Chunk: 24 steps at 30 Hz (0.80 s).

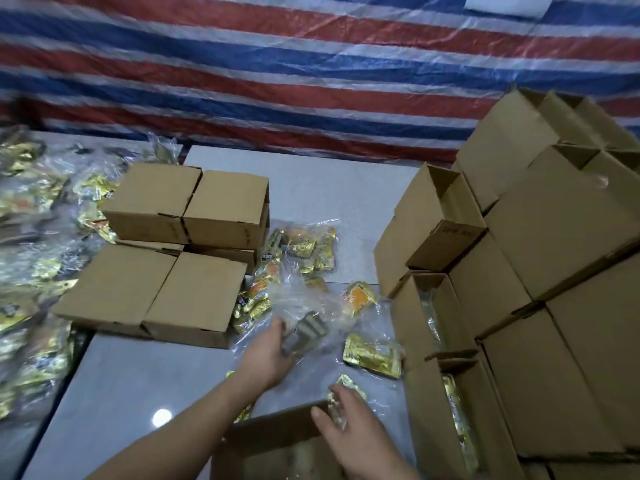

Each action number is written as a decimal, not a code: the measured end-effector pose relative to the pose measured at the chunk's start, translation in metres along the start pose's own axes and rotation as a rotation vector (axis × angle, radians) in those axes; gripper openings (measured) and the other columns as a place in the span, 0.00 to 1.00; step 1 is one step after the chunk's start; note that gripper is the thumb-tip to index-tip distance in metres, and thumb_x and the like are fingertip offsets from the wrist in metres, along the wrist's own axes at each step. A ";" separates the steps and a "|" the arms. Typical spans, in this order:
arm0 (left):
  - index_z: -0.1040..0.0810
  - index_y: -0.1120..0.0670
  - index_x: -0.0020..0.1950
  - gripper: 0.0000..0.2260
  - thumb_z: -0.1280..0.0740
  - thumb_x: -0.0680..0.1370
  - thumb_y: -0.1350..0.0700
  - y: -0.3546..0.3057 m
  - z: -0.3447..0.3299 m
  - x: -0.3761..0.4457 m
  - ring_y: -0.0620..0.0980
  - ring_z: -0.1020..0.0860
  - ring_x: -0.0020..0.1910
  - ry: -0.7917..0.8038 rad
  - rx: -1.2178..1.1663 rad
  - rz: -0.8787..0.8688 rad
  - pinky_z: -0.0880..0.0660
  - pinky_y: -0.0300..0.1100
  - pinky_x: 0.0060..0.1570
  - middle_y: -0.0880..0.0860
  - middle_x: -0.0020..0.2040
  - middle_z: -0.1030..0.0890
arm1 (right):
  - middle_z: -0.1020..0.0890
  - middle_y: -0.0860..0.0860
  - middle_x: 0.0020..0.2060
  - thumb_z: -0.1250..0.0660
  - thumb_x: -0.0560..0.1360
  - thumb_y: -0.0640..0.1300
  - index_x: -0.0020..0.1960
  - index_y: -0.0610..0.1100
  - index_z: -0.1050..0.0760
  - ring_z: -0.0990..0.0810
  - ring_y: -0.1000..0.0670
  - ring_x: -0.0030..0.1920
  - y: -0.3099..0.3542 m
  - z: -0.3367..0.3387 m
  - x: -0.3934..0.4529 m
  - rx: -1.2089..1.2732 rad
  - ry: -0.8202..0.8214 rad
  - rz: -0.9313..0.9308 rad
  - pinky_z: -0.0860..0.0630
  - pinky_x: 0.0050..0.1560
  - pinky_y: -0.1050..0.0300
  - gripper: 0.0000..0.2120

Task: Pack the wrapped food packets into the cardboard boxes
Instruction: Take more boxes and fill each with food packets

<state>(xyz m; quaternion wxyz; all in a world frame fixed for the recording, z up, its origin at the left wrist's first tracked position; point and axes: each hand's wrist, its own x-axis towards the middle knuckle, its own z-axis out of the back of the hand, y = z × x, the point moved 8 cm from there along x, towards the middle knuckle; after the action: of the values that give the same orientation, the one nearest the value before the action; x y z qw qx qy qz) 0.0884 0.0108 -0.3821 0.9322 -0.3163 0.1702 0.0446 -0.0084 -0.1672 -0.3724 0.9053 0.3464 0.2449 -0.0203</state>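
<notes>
My left hand (268, 355) reaches forward and grips a blurred, grey-looking packet (304, 332) among crinkled clear plastic. My right hand (353, 431) holds a gold wrapped packet (341, 398) at the rim of an open cardboard box (273, 441) at the bottom centre. Loose gold and orange packets lie on the grey table, one (372, 355) to the right and one (360, 296) further back. More packets sit in a clear bag (304, 247) beyond.
Several closed boxes (156, 258) are stacked at centre left. A tall stack of boxes (519, 271) rises on the right, some open with gold packets inside. Bags of gold packets (34, 271) pile up at far left. A striped tarp (311, 64) hangs behind.
</notes>
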 end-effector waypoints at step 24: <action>0.26 0.49 0.67 0.15 0.39 0.83 0.46 0.048 0.078 -0.138 0.44 0.24 0.59 -0.021 -0.260 0.084 0.29 0.34 0.53 0.45 0.59 0.22 | 0.17 0.57 0.51 0.23 0.61 0.54 0.59 0.65 0.24 0.17 0.55 0.49 0.131 0.087 -0.013 0.742 -0.048 0.306 0.20 0.48 0.59 0.27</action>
<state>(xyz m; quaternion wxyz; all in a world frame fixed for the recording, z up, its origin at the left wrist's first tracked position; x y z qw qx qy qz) -0.0274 0.0999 -0.3044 0.8823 -0.4268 0.1665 0.1084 0.0448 -0.1248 -0.2302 0.7169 0.6816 0.1453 0.0198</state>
